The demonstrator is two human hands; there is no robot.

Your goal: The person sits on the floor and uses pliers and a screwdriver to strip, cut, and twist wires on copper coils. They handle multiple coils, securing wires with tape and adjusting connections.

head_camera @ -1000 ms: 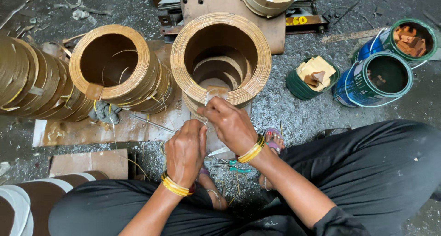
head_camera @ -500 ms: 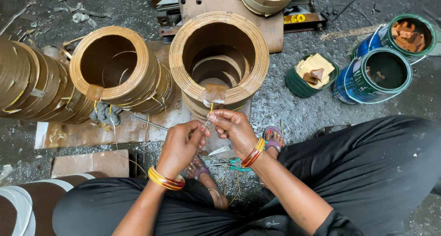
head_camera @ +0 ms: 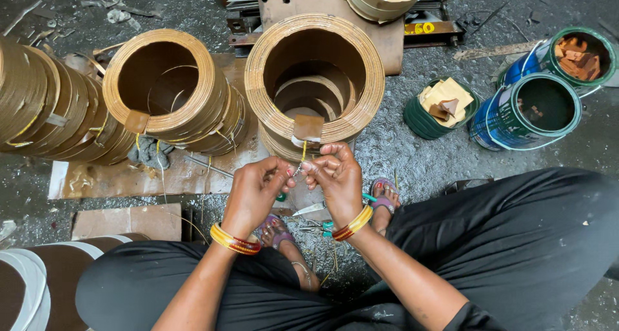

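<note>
A tall stack of brown wound rings (head_camera: pixel 361 105) stands on the floor straight ahead of me. A brown tab (head_camera: pixel 308 127) with a thin yellow wire end (head_camera: pixel 304 152) hangs off its near rim. My left hand (head_camera: pixel 255 192) and my right hand (head_camera: pixel 338 176) meet just below that tab. Their fingertips pinch the fine wire between them. Both wrists carry yellow and red bangles. My crossed legs in black cloth fill the bottom of the view.
A second ring stack (head_camera: pixel 164 86) stands to the left, and more rings (head_camera: pixel 39 105) lie on their sides at far left. Green tins (head_camera: pixel 541 105) with brown pieces sit at right. Small tools (head_camera: pixel 316 210) lie by my sandalled feet. A metal block (head_camera: pixel 387 41) sits behind.
My hands drew back from the ring's rim toward me, then settled closer together under the tab, still working the thin wire.
</note>
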